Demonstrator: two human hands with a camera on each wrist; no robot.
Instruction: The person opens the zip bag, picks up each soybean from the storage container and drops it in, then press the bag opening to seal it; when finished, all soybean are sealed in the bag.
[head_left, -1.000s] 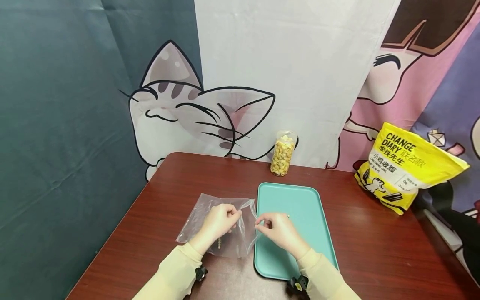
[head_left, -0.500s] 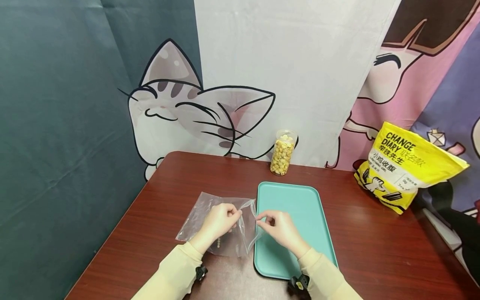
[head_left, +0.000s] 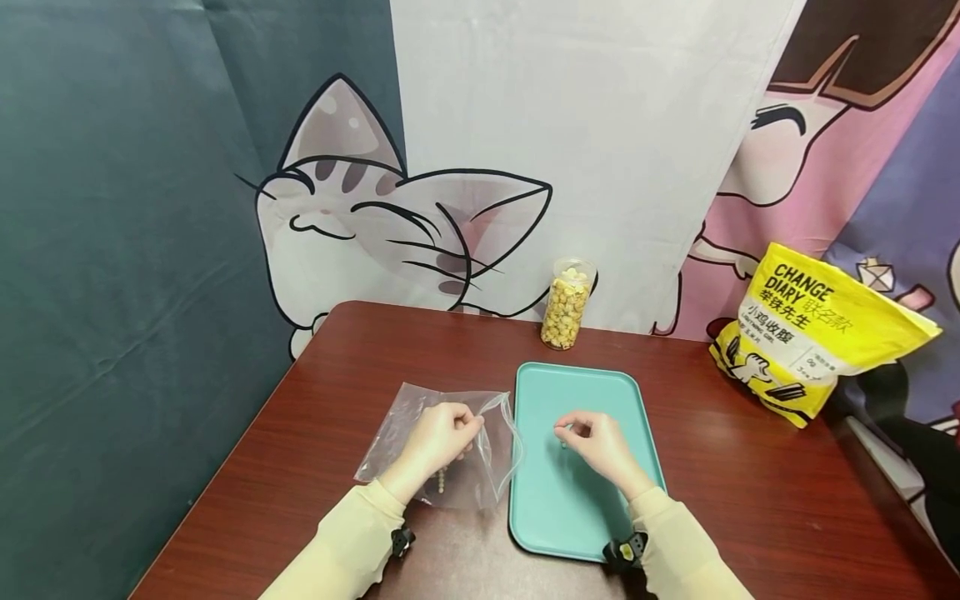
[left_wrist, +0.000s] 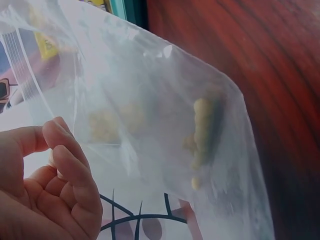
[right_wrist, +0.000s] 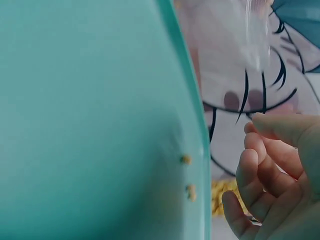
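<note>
A clear zip bag lies at the left edge of the tray, its mouth spread apart on the right. My left hand pinches the upper layer near that mouth. Through the plastic shows a row of pale yellow round beads. Over the turquoise tray my right hand hovers, thumb and index tips close together and the other fingers loosely curled. Nothing shows between them. In the right wrist view, one small golden piece and another small golden piece lie near the tray's rim, their kind unclear.
A clear jar of popcorn stands behind the tray at the table's back edge. To the far right stands a yellow printed bag. A printed cloth hangs behind the reddish-brown table.
My right hand has moved from the bag's mouth to the right, over the tray, and no longer touches the bag. The left hand has stayed on the bag.
</note>
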